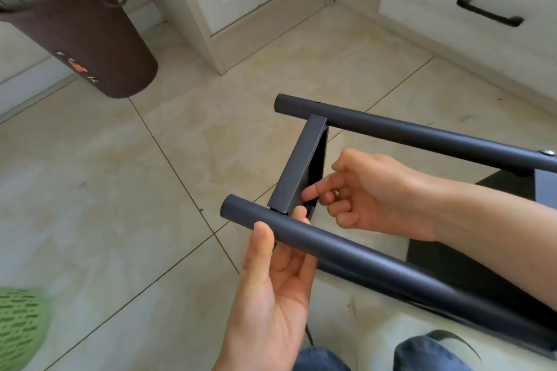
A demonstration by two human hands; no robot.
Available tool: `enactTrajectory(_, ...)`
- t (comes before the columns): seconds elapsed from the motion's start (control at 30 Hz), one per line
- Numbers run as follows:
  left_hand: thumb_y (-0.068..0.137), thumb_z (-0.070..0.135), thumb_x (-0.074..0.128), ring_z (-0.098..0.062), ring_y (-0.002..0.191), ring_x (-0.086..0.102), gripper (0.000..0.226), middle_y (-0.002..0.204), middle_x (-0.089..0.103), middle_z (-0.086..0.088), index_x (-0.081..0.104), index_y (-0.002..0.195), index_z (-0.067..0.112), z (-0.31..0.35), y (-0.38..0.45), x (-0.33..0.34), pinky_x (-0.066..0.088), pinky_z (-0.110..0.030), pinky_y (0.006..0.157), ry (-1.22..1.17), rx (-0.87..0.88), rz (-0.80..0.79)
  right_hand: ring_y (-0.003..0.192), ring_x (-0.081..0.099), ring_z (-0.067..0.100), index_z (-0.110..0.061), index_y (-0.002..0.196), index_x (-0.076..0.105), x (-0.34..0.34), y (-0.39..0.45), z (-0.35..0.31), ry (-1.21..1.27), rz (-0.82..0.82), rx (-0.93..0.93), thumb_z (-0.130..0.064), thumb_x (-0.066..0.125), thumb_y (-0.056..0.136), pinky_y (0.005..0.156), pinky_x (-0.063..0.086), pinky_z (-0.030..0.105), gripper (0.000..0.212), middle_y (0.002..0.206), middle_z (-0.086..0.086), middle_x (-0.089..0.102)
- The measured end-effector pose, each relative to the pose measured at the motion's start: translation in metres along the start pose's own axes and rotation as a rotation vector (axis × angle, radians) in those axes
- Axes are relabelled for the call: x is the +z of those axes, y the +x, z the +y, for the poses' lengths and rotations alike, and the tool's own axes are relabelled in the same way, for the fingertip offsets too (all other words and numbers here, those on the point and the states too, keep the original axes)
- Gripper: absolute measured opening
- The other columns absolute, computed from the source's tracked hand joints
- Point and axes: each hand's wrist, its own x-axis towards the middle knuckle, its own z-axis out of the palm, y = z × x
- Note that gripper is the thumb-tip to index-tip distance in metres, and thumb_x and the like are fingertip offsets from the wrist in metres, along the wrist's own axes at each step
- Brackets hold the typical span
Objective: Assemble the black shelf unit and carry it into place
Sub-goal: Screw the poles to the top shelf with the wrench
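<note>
The near tube [346, 247] of the black shelf frame [391, 135] is cradled by the left hand [271, 289], palm up, thumb laid over the top and fingers curled beneath, close to the tube's open end. The right hand [370, 193] is held against the inner side of the crossbar [297, 166], forefinger and thumb pinched together, apparently on a small fastener that cannot be made out. The frame is held above the tiled floor [120, 190], just in front of the knees [422, 352]. It is judged to be rigid, light painted metal, smooth and somewhat slippery; the round tubes are best gripped near the joints. A brown bin [99, 48] stands well apart.
</note>
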Motion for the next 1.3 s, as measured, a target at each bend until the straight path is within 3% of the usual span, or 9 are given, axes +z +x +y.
enactTrajectory(0.07, 0.027, 0.032, 0.104, -0.034, 0.104, 0.072, 0.082, 0.115, 0.072, -0.023, 0.080, 0.101, 0.007, 0.001, 0.001, -0.001, 0.062, -0.044, 0.076, 0.037, 0.003, -0.005, 0.054, 0.038, 0.013, 0.019, 0.113, 0.058, 0.002, 0.002, 0.000, -0.039, -0.032, -0.008, -0.002, 0.036, 0.095, 0.047, 0.030, 0.023, 0.036, 0.065, 0.010, 0.055)
enactTrajectory(0.17, 0.027, 0.033, 0.104, -0.033, 0.106, 0.072, 0.078, 0.117, 0.072, -0.022, 0.081, 0.098, 0.010, 0.003, 0.001, -0.001, 0.062, -0.042, 0.076, 0.088, 0.011, -0.027, 0.053, 0.049, 0.012, 0.019, 0.108, 0.059, 0.005, 0.007, -0.001, -0.044, -0.057, -0.034, 0.015, 0.034, 0.093, 0.045, 0.035, 0.021, 0.030, 0.074, 0.018, 0.063)
enactTrajectory(0.23, 0.027, 0.034, 0.104, -0.033, 0.106, 0.072, 0.077, 0.117, 0.071, -0.022, 0.081, 0.097, 0.011, 0.004, 0.001, -0.001, 0.062, -0.041, 0.076, 0.102, 0.018, -0.022, 0.055, 0.061, 0.010, 0.014, 0.108, 0.062, 0.004, 0.007, -0.001, -0.050, -0.066, -0.062, 0.018, 0.037, 0.094, 0.047, 0.045, 0.018, 0.029, 0.081, 0.018, 0.070)
enactTrajectory(0.37, 0.027, 0.037, 0.104, -0.033, 0.102, 0.073, 0.073, 0.114, 0.073, -0.021, 0.082, 0.093, 0.014, 0.006, 0.000, 0.000, 0.062, -0.037, 0.071, 0.153, 0.043, 0.004, 0.081, 0.075, 0.016, 0.000, 0.114, 0.060, -0.005, -0.001, -0.003, -0.084, -0.094, -0.101, 0.008, 0.049, 0.096, 0.062, 0.057, 0.017, 0.022, 0.094, 0.015, 0.076)
enactTrajectory(0.57, 0.060, 0.038, 0.079, -0.033, 0.103, 0.073, 0.052, 0.115, 0.072, -0.022, 0.078, 0.105, 0.012, 0.006, -0.002, -0.001, 0.062, -0.036, 0.075, 0.194, 0.074, 0.025, 0.085, 0.075, 0.018, 0.003, 0.103, 0.065, -0.014, -0.007, -0.007, -0.127, -0.090, -0.104, -0.004, 0.064, 0.090, 0.062, 0.055, 0.016, 0.015, 0.095, 0.015, 0.076)
enactTrajectory(0.67, 0.056, 0.043, 0.089, -0.032, 0.104, 0.073, 0.046, 0.113, 0.073, -0.021, 0.082, 0.094, 0.018, 0.006, -0.003, 0.001, 0.061, -0.032, 0.075, 0.270, 0.107, 0.001, 0.080, 0.075, 0.015, 0.001, 0.097, 0.070, -0.010, -0.006, -0.008, -0.207, -0.119, -0.087, -0.015, 0.070, 0.084, 0.061, 0.054, 0.015, 0.020, 0.092, 0.015, 0.076)
enactTrajectory(0.8, 0.036, 0.051, 0.100, -0.029, 0.102, 0.074, 0.067, 0.110, 0.074, -0.020, 0.082, 0.094, 0.021, 0.007, -0.002, -0.001, 0.061, -0.030, 0.074, 0.325, 0.164, -0.015, 0.070, 0.070, 0.008, -0.005, 0.092, 0.073, -0.001, 0.004, -0.005, -0.318, -0.052, -0.127, -0.020, 0.072, 0.086, 0.059, 0.054, 0.015, 0.016, 0.086, 0.007, 0.077)
enactTrajectory(0.93, 0.037, 0.053, 0.099, -0.031, 0.103, 0.073, 0.072, 0.111, 0.074, -0.019, 0.081, 0.098, 0.019, 0.008, -0.002, -0.002, 0.061, -0.029, 0.075, 0.348, 0.176, -0.021, 0.062, 0.065, 0.006, -0.012, 0.075, 0.073, 0.006, 0.011, 0.001, -0.295, -0.069, -0.146, -0.015, 0.068, 0.089, 0.058, 0.053, 0.017, 0.015, 0.074, 0.004, 0.073)
enactTrajectory(1.3, 0.042, 0.049, 0.098, -0.035, 0.104, 0.072, 0.070, 0.110, 0.074, -0.020, 0.079, 0.102, 0.018, 0.012, -0.001, -0.004, 0.060, -0.029, 0.074, 0.349, 0.187, 0.020, 0.053, 0.058, 0.008, -0.012, 0.067, 0.068, 0.015, 0.019, 0.011, -0.195, -0.076, -0.117, -0.013, 0.066, 0.092, 0.060, 0.053, 0.020, 0.025, 0.059, 0.001, 0.065)
